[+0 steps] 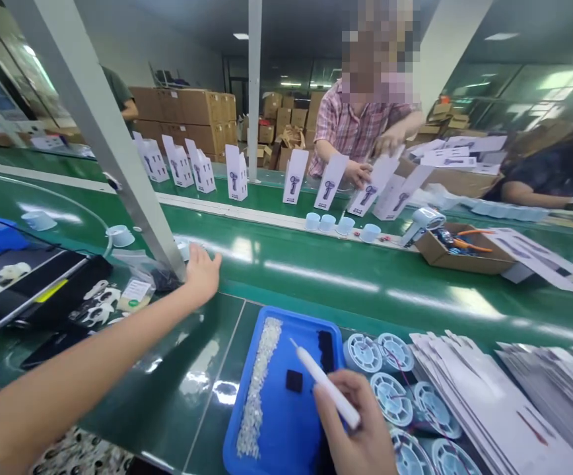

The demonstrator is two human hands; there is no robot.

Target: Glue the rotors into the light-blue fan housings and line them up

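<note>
On the near edge of the green belt (340, 277): left hand (201, 276) stretched out flat, fingers spread, no grip visible. Fingertips sit at a small white cup (182, 247) beside the slanted metal post (118, 152); contact possible, but the post blocks the view. Right hand (360, 432) is closed around a white pen tool (323, 381), tip angled up-left over the blue tray (286, 429). The tray holds a strip of tiny clear beads (259, 389) and a black pad (294, 380). Round white fan parts (390, 399) lie just right of the tray.
</note>
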